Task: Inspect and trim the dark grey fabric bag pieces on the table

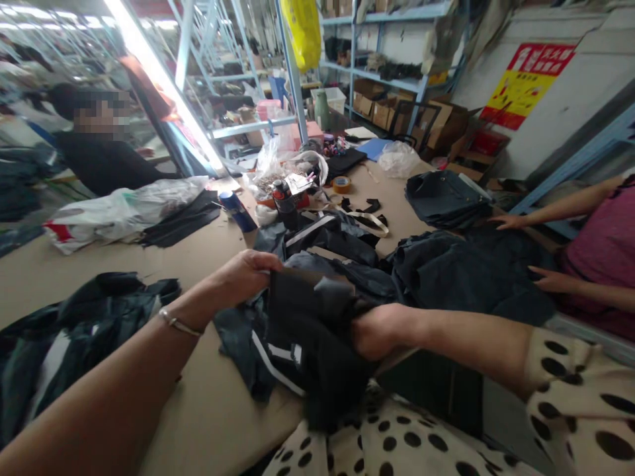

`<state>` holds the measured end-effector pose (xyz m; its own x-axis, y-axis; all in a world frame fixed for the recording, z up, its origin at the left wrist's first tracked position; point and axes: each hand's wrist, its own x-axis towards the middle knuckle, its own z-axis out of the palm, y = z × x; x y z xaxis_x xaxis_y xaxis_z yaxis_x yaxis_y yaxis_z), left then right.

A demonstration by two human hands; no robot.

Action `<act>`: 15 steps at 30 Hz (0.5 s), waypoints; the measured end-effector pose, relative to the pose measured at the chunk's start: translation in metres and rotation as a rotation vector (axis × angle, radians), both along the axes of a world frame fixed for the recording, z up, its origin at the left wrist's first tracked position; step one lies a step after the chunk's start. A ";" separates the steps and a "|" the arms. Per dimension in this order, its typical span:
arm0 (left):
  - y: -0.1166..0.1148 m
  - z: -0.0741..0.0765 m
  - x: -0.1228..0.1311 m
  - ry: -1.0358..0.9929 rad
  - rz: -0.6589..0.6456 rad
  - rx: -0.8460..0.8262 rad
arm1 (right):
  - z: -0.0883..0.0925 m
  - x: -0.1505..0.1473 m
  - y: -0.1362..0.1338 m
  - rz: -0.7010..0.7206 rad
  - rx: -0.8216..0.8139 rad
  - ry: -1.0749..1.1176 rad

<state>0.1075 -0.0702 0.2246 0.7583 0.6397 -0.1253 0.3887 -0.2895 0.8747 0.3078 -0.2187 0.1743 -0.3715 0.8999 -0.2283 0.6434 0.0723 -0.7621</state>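
Note:
A dark cloth piece (297, 311) hangs between my two hands above the near edge of the table. My left hand (253, 268) pinches its upper left corner between thumb and fingers. On the cloth's right side is my right hand (374, 330), closed, its fingertips partly hidden in the folds. Dark garment pieces with white stripes (278, 354) lie below and behind the held cloth. Further right on the table spreads a heap of dark garments (436, 271).
Left lies another dark garment pile (89, 330). Behind stand a black bottle (285, 205) and a blue can (238, 210), near a tape roll (341, 184). A co-worker's hands (553, 279) touch garments at right, beside a folded stack (446, 198). Another person (109, 152) sits back left.

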 end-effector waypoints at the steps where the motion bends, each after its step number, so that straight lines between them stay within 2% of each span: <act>1: 0.005 0.000 -0.001 0.118 -0.058 0.223 | 0.008 0.009 0.010 0.023 0.019 -0.083; 3: 0.009 0.001 -0.003 0.208 -0.164 0.582 | 0.036 0.030 0.026 0.039 0.093 -0.232; 4: 0.010 0.003 -0.002 0.171 -0.171 0.681 | 0.054 0.040 0.032 0.070 0.126 -0.276; 6: 0.009 0.013 0.001 0.008 -0.084 0.719 | 0.090 0.053 0.040 0.206 0.158 -0.203; 8: 0.009 0.025 0.008 -0.134 -0.006 0.631 | 0.112 0.056 0.048 0.360 0.185 -0.021; 9: 0.010 0.029 0.011 -0.177 0.006 0.593 | 0.115 0.054 0.051 0.411 0.220 0.013; 11: 0.015 0.032 0.015 -0.170 -0.004 0.617 | 0.110 0.046 0.058 0.377 0.344 -0.094; 13: 0.022 0.028 0.017 -0.071 -0.022 0.740 | 0.102 0.037 0.061 0.324 0.463 -0.275; 15: 0.028 0.020 0.018 0.027 -0.004 0.778 | 0.101 0.031 0.063 0.333 0.501 -0.270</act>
<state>0.1256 -0.0418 0.2446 0.7637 0.5486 0.3403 0.4050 -0.8176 0.4093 0.3392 -0.1559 0.2749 -0.6365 0.7686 0.0643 0.6895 0.6044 -0.3992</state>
